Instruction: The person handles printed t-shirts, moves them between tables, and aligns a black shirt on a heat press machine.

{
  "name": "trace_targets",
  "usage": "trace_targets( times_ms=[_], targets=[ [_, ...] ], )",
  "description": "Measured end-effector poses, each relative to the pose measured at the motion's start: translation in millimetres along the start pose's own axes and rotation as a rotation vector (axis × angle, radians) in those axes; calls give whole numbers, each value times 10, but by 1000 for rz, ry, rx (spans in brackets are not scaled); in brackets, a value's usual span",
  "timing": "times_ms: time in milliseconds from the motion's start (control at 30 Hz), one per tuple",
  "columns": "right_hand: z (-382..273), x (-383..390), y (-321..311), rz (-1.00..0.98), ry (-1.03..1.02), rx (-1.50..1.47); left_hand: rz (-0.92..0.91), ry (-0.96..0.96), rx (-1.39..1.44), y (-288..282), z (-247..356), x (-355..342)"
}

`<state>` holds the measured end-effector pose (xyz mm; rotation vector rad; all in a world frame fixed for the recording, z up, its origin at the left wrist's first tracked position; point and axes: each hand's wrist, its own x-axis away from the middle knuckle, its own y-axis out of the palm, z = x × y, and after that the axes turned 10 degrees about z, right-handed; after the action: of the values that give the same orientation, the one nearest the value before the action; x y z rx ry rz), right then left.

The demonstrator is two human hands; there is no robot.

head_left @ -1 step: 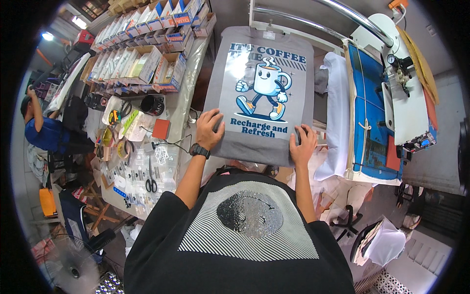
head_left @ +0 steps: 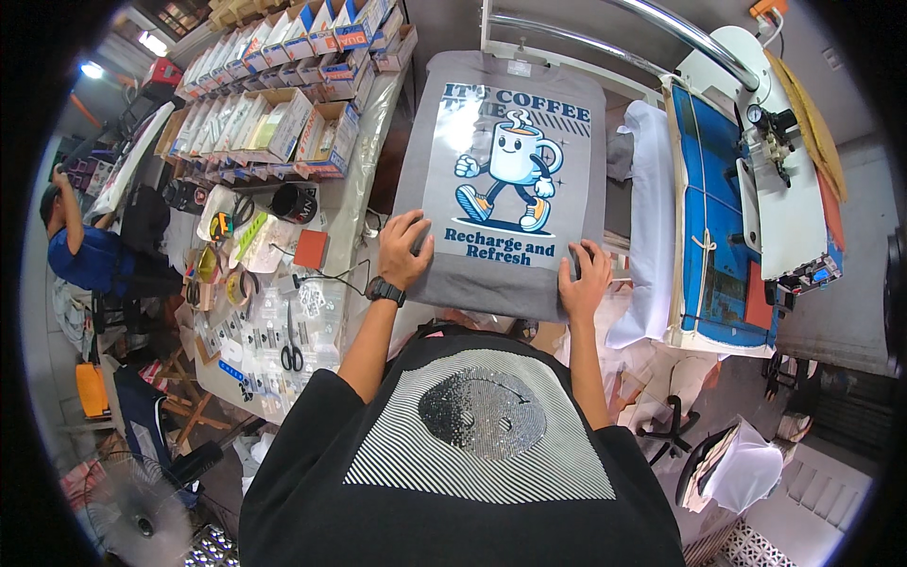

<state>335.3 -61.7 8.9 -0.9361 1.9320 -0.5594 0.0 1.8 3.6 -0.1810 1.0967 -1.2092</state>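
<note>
A grey T-shirt lies spread in front of me, its neck end away from me. On it sits a glossy clear film carrying a cartoon walking coffee mug with blue lettering above and below. My left hand, a dark watch on its wrist, rests on the shirt's left edge near the lower corner, fingers apart. At the opposite edge, my right hand touches the shirt with its fingers spread. Neither hand grips anything that I can see.
A blue-topped press with a white cloth roll stands to the right, a metal rail above. Leftward, a table holds scissors, tape rolls, a black mug and boxes. A person is far left.
</note>
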Motion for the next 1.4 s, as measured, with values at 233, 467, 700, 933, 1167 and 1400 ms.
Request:
trace_targets(
  times_ms=[233, 467, 700, 933, 1167, 1400],
  targets=[
    [4, 2, -2, 25, -19, 14, -10, -4, -3, -12, 29, -10],
    [1, 10, -4, 24, -14, 13, -1, -4, 1, -14, 26, -8],
    [-6, 8, -10, 18, -11, 10, -9, -8, 11, -19, 29, -16],
    [-2, 9, -6, 10, -8, 15, -14, -7, 3, -27, 30, -13],
    [13, 15, 5, 14, -8, 14, -6, -1, 6, -25, 35, -21],
    [26, 11, 6, 6, -14, 19, 0, 1, -9, -28, 36, -13]
  ],
)
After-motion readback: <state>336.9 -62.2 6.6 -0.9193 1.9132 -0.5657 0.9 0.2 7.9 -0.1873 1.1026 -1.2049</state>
